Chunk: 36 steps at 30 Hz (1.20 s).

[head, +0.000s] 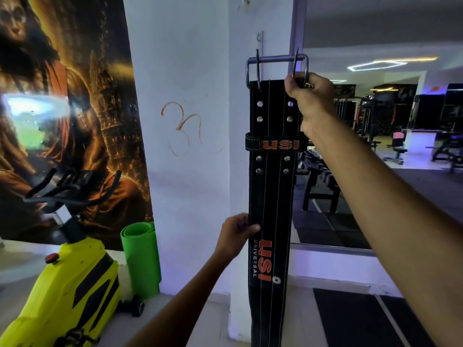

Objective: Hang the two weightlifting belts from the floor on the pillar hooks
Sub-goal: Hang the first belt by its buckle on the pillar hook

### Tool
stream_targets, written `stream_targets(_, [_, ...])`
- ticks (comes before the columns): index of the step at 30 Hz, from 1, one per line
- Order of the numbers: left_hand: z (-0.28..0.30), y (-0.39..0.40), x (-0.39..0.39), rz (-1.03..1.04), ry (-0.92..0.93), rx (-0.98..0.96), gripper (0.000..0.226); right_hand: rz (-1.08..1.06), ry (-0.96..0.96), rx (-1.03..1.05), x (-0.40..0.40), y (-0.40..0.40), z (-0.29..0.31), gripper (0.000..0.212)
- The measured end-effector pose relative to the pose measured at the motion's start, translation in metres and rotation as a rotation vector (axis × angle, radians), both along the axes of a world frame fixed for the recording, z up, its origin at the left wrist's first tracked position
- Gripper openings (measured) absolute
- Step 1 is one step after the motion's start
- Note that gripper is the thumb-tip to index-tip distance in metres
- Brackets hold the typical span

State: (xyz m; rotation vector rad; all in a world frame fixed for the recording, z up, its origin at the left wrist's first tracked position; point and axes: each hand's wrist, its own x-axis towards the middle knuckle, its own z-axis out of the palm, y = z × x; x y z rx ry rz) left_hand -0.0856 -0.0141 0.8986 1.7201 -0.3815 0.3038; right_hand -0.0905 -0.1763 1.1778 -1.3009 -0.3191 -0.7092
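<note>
At frame centre, our right hand grips the belt by its buckle; our left hand pinches its left edge lower down.

black leather weightlifting belt with orange lettering: lower end cut off by bottom edge | metal double-prong buckle: right corner hidden inside right hand | small metal hook on white pillar: whether it touches buckle cannot be told | yellow exercise bike: base cut off at bottom-left | gym machines: blurred
</note>
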Motion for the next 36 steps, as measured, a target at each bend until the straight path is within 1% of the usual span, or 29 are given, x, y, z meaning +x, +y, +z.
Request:
stream_targets(2, [-0.029,0.001,-0.002,0.004,0.022,0.094,0.015,0.009,0.000,0.013,-0.001,-0.003,-0.001,0.008])
stream_targets(3, [-0.037,0.001,-0.002,-0.006,0.038,0.110,0.017,0.003,0.002,0.011,-0.001,-0.004,-0.003,0.008])
stream_targets(5, [-0.038,0.001,-0.004,-0.041,0.051,0.135,0.020,-0.002,0.013,0.008,0.000,-0.005,-0.007,0.010])
stream_targets(7, [-0.027,-0.001,-0.006,-0.070,0.035,0.171,0.017,0.002,0.028,0.015,0.001,-0.007,-0.009,0.014])
stream_targets(8, [-0.017,0.000,-0.007,-0.048,0.001,0.184,0.011,-0.002,0.029,0.020,0.002,-0.008,-0.010,0.017])
stream_targets(9, [-0.006,0.000,-0.006,-0.012,-0.053,0.178,0.017,-0.014,0.024,0.022,0.002,-0.009,-0.011,0.019])
stream_targets(10, [0.009,0.001,-0.004,0.023,-0.097,0.152,0.033,-0.027,0.020,0.022,0.002,-0.009,-0.012,0.020])
stream_targets(11, [0.025,0.002,-0.003,0.044,-0.126,0.079,0.045,-0.034,0.016,0.021,0.003,-0.010,-0.013,0.021])
stream_targets(12, [0.043,0.001,-0.003,0.060,-0.171,0.024,0.050,-0.026,0.016,0.025,0.003,-0.010,-0.015,0.022])
stream_targets(14, [0.084,0.000,-0.008,0.114,-0.312,-0.019,0.045,-0.003,0.028,0.030,0.002,-0.008,-0.018,0.023])
stream_targets(16, [0.125,-0.001,-0.011,0.172,-0.473,0.015,0.038,-0.004,0.033,0.028,0.001,-0.006,-0.021,0.028])
stream_targets(17, [0.143,-0.002,-0.012,0.201,-0.524,0.014,0.034,-0.010,0.028,0.029,0.001,-0.005,-0.023,0.032])
stream_targets(19, [0.176,-0.003,-0.011,0.219,-0.567,-0.070,0.030,-0.016,0.012,0.045,-0.001,-0.002,-0.026,0.041])
stream_targets(21, [0.204,-0.004,-0.010,0.218,-0.581,-0.118,0.032,-0.014,-0.014,0.042,-0.001,0.002,-0.030,0.046])
stream_targets(23, [0.223,-0.003,-0.007,0.220,-0.583,-0.079,0.038,-0.002,-0.048,0.030,-0.001,0.005,-0.034,0.043])
stream_targets(27, [0.235,0.001,0.000,0.223,-0.565,-0.041,0.050,0.005,-0.134,-0.057,-0.004,0.002,-0.037,0.041])
stream_targets(29, [0.234,0.004,0.004,0.213,-0.560,-0.023,0.048,-0.007,-0.159,-0.108,-0.002,-0.002,-0.039,0.039])
stream_targets(32, [0.232,0.004,0.007,0.187,-0.504,-0.014,0.044,-0.034,-0.131,-0.168,0.002,-0.004,-0.041,0.029])
stream_targets(35, [0.230,0.003,0.009,0.160,-0.449,-0.033,0.030,-0.022,-0.125,-0.199,0.005,-0.004,-0.046,0.018])
stream_targets(36, [0.229,0.003,0.010,0.167,-0.457,-0.032,0.027,-0.033,-0.139,-0.210,0.006,-0.005,-0.048,0.015])
